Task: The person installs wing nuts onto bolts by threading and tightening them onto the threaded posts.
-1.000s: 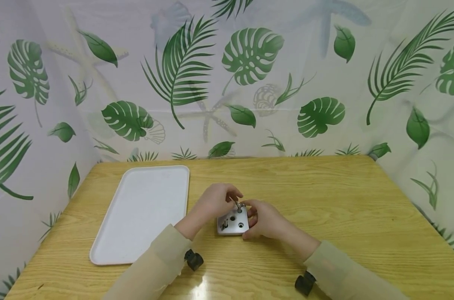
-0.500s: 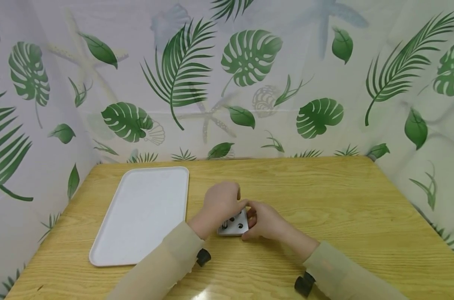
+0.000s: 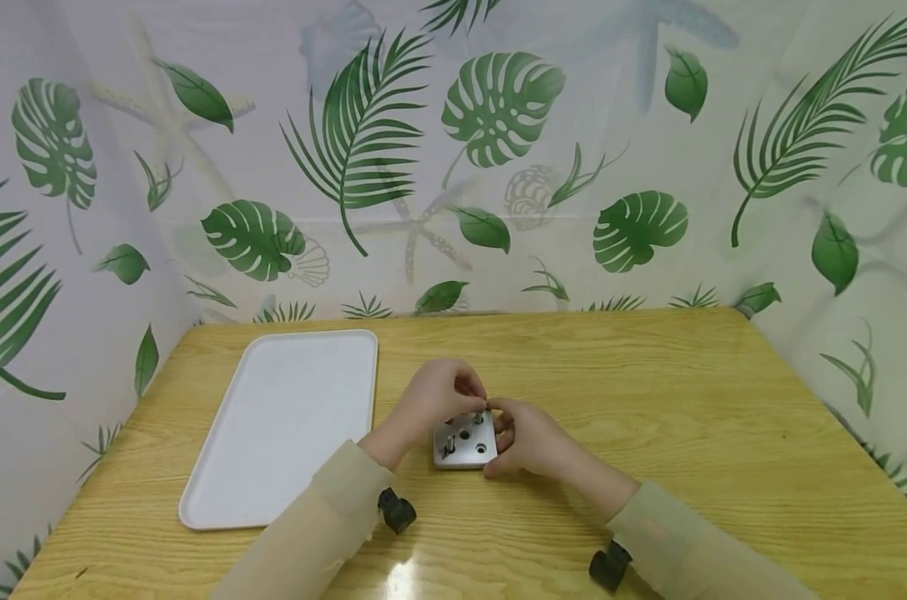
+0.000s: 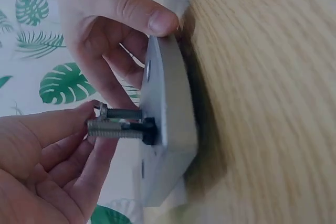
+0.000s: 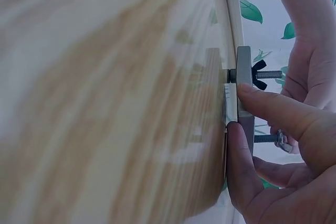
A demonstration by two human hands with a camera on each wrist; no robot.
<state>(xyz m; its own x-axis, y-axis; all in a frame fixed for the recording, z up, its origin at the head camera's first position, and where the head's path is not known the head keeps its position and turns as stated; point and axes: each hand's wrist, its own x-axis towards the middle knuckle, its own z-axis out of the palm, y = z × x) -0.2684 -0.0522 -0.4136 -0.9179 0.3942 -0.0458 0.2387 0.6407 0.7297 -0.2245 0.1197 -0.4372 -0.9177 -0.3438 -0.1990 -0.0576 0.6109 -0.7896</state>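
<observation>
A square metal plate [image 3: 464,454] with several holes is held close over the table, and two threaded bolts stand up out of it. A black wing nut [image 5: 260,75] sits low on one bolt [image 4: 116,129], against the plate. At the tip of the other bolt [image 5: 264,138] is a small silver wing nut [image 5: 284,142], which my left hand [image 3: 440,393] pinches between thumb and fingertips. My right hand [image 3: 534,439] grips the plate by its right side, thumb on the near edge and fingers along the far one.
A white rectangular tray [image 3: 281,433] lies on the wooden table [image 3: 648,400] to the left, beside my left forearm. A leaf-patterned cloth [image 3: 543,275] hangs behind the table and along its sides. Each wrist carries a small black camera [image 3: 397,510].
My left hand first rolls over the bolt's tip, covering part of the plate, then turns back so the bolt shows again. My right hand and the plate stay in place.
</observation>
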